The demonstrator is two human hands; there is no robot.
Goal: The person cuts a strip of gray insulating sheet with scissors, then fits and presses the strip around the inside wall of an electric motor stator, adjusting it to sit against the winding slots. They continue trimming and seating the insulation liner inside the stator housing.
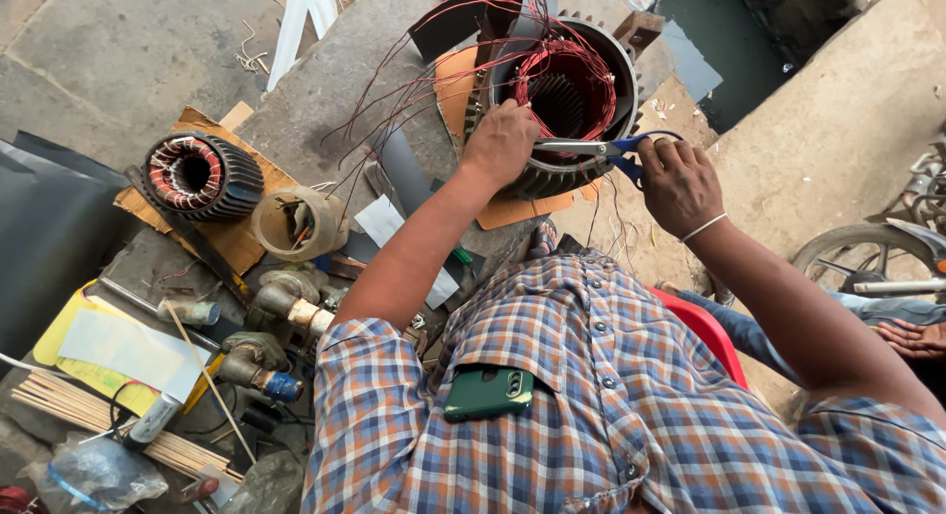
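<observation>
**Stator winding half trimmed, loose wires left**

Your left hand [501,142] rests closed on the rim of the round grey metal motor stator with red copper winding [564,90], which sits on the grey concrete slab [325,90] in front of you. Your right hand [678,184] grips the blue-handled scissors [596,148], blades reaching into the bore. The coils look seated in the slots, but many long thin red wire ends [394,90] trail out to the left, so by my judgement trimming and tidying remain. A second, smaller ribbed stator [202,176] lies well apart.
</observation>
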